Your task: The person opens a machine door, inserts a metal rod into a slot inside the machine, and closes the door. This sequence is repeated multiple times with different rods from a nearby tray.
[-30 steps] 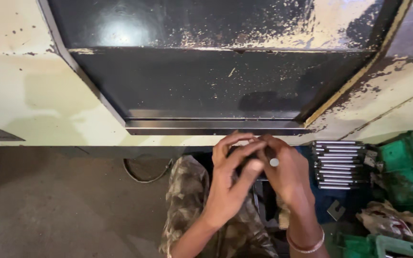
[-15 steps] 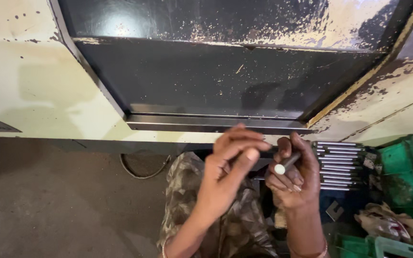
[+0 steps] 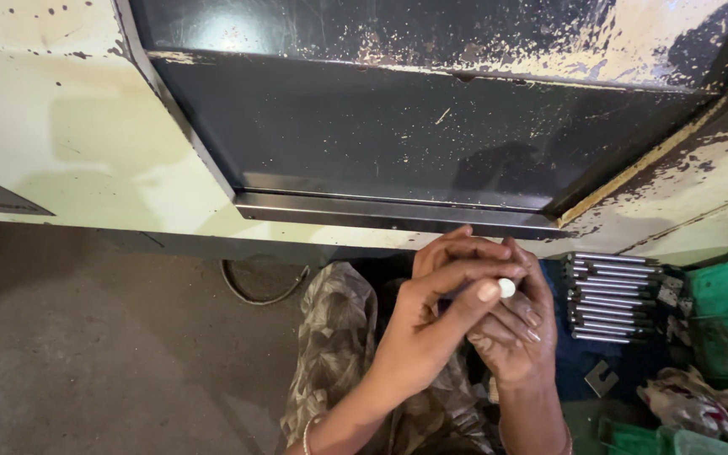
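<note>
While the left hand [image 3: 427, 324] crosses in front, its fingers close over a short metal pin [image 3: 506, 288], whose pale round end shows at the fingertips. The right hand [image 3: 511, 324] lies curled just behind it, cupping the same pin. Half a second ago the hands were slightly apart with the pin angled between them; now they are pressed together, so the pin seems gripped by both. Right of the hands lies a row of steel rods [image 3: 612, 286]; above them, the dark machine window [image 3: 381, 135].
</note>
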